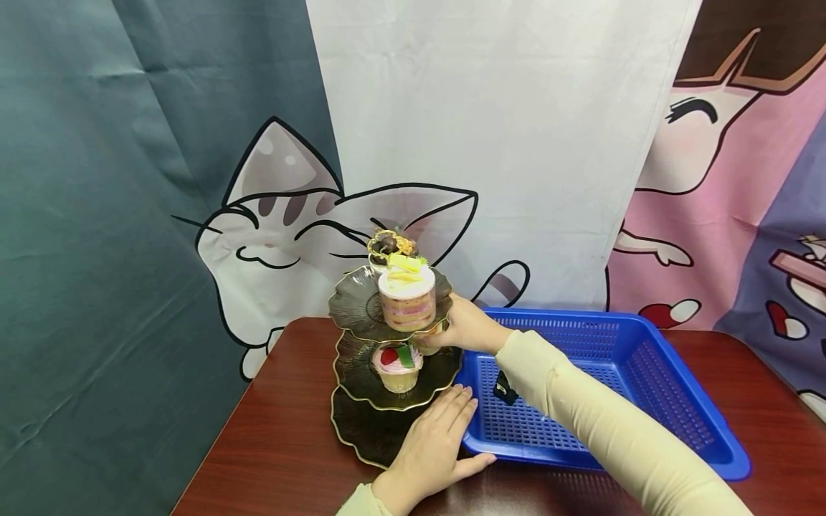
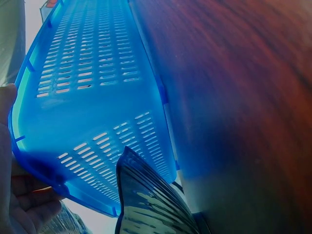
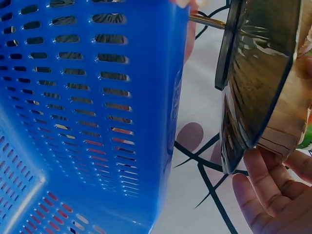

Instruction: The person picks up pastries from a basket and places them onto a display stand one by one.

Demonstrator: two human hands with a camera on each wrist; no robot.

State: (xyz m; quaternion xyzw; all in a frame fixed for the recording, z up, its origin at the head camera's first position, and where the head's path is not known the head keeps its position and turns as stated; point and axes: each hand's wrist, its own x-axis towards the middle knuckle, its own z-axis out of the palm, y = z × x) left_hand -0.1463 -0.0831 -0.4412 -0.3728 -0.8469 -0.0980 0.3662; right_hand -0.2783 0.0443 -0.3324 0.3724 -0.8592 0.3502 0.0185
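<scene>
A three-tier dark scalloped cake stand (image 1: 361, 365) with gold edges stands left of a blue plastic basket (image 1: 652, 380). My right hand (image 1: 474, 326) reaches between the top and middle tiers, its fingers around a cupcake (image 3: 282, 124) in a pleated cup, partly hidden in the head view. Another cupcake (image 1: 398, 371) with pink cream, a red topping and a green leaf sits on the middle tier. On top are a layered dessert cup (image 1: 408, 297) and a chocolate-topped dessert (image 1: 390, 247). My left hand (image 1: 429, 444) rests on the basket's near-left corner, fingers extended, beside the bottom tier.
Both stand and basket are on a reddish-brown wooden table (image 1: 258, 444). A cartoon-print curtain (image 1: 477, 143) hangs behind. A small black object (image 1: 505, 389) shows below the right sleeve, over the basket. The basket's left rim lies close against the stand.
</scene>
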